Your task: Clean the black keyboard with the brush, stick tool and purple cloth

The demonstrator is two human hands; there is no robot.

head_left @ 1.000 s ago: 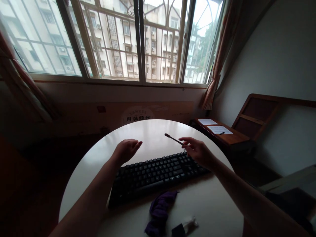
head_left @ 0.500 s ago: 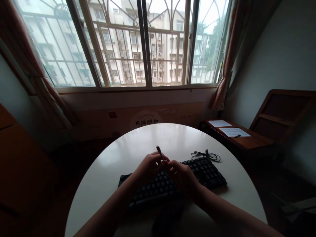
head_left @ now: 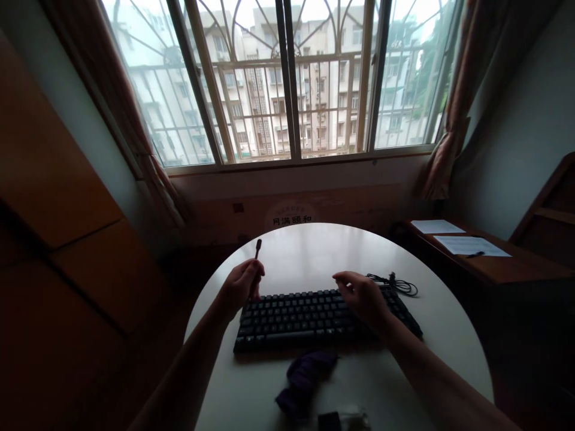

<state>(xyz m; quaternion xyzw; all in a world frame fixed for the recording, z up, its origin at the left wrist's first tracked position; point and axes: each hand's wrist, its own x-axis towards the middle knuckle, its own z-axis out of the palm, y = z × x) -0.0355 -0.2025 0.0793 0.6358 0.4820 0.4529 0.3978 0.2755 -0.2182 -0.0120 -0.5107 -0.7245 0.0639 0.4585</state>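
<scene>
My left hand [head_left: 244,282], its fingers closed, grips a thin stick with a dark, thicker head [head_left: 258,244] pointing up. This hand is over the far left corner of a black keyboard [head_left: 291,317] lying on the table. Above the keyboard's right part is my right hand [head_left: 362,293], fingers bent and fingertips together as in a pinch. Whether anything small is between them is hidden. The keyboard's coiled black cable [head_left: 404,287] rests beyond the right hand. Nearer to me lies a crumpled purple cloth [head_left: 308,377].
The round white table [head_left: 453,347] has a small black item [head_left: 329,421] at its near edge, beside something blurred and shiny. On the right, a wooden seat [head_left: 498,269] bears paper sheets [head_left: 471,245] and a pen [head_left: 475,254]. A barred window is ahead, a wooden cabinet [head_left: 54,197] left.
My hands have moved apart, the left going left with the stick and the right going right, uncovering the keyboard's middle. My view has turned left; the purple cloth shows clearly now.
</scene>
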